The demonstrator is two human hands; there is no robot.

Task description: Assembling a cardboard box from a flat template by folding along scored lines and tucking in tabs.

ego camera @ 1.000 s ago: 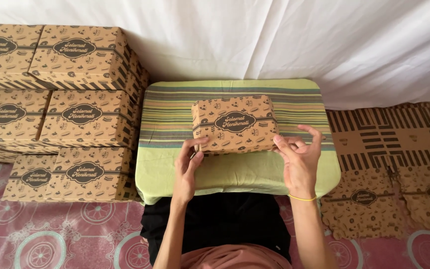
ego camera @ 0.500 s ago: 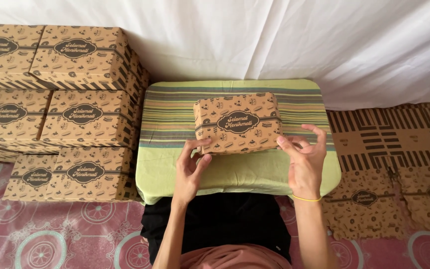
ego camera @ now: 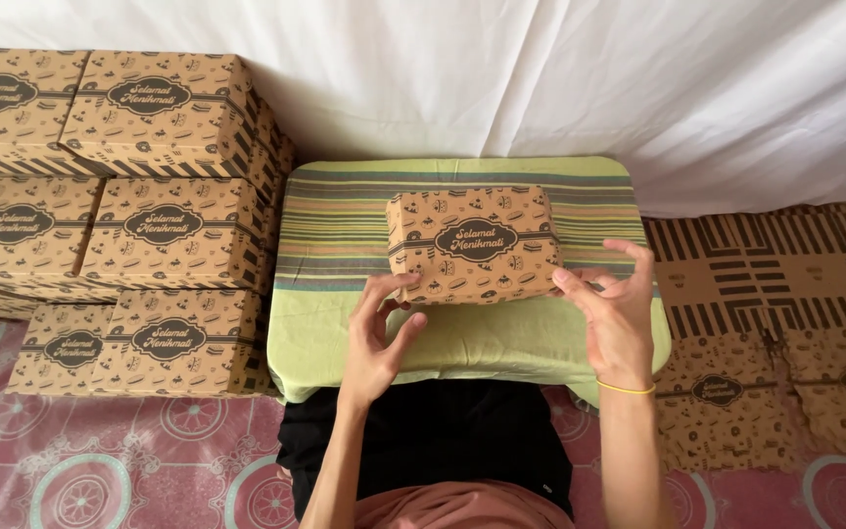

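Closed rectangular box, brown printed cardboard with a dark oval label, is set on a small table draped in striped green cloth. Its near corners are touched by the fingertips of the left hand and right hand, fingers spread, nothing clasped. Identical boxes are stacked at left; flat unfolded blanks are laid at right.

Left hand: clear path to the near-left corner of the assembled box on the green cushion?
Likely yes. The left hand already has fingertips at the near-left corner of the patterned brown box; nothing lies between them on the green striped cushion. The stacked boxes stand off to the side.
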